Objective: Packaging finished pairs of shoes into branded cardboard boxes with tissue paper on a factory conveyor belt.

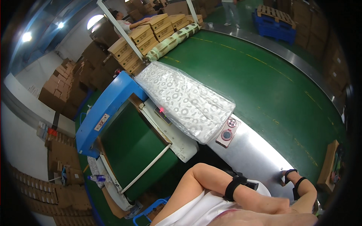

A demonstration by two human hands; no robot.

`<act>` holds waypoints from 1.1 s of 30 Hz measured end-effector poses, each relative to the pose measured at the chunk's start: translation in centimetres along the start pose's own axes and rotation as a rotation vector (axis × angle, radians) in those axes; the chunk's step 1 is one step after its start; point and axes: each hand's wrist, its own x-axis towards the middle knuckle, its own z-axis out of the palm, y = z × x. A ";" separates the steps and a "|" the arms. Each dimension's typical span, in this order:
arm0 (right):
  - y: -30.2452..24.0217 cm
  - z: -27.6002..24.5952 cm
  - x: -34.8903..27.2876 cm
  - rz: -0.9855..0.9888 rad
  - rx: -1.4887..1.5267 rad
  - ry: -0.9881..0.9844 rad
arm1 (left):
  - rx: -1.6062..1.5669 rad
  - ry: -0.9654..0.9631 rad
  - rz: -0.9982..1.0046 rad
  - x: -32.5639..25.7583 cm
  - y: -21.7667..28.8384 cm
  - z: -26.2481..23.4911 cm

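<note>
My left arm bends across my body toward the right, with a black strap around the forearm. My left hand (278,204) is close to my right forearm, its fingers blurred and not distinguishable. At the near end of the metal ledge is my right hand (285,177), partly dark and with black bands about it; whether it grips anything does not show. Beyond the hands, a pink phone (228,132) with a round ring on its back lies on the metal ledge (253,150). Next to it, a plastic-covered patterned grey-and-white bundle (184,98) rests along the ledge.
A green conveyor belt (241,71) runs beyond the ledge. Left stands a machine with a blue arch (109,109) and its own green belt (130,143). Stacked yellow-brown boxes (141,35), a rolled spotted bundle (173,41) and another person's arm (139,23) are at the far end. An open carton (328,165) sits right.
</note>
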 end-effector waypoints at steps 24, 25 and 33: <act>0.4 -0.2 -0.2 -0.021 -0.049 -0.021 | 0.333 0.034 -0.117 -2.5 4.4 -1.2; 0.4 -0.3 -0.1 -0.022 -0.051 -0.023 | 0.329 0.035 -0.119 -2.4 4.2 -1.1; 0.1 -0.3 -0.3 -0.022 -0.083 -0.045 | 0.396 0.253 -0.206 -3.7 6.6 -0.7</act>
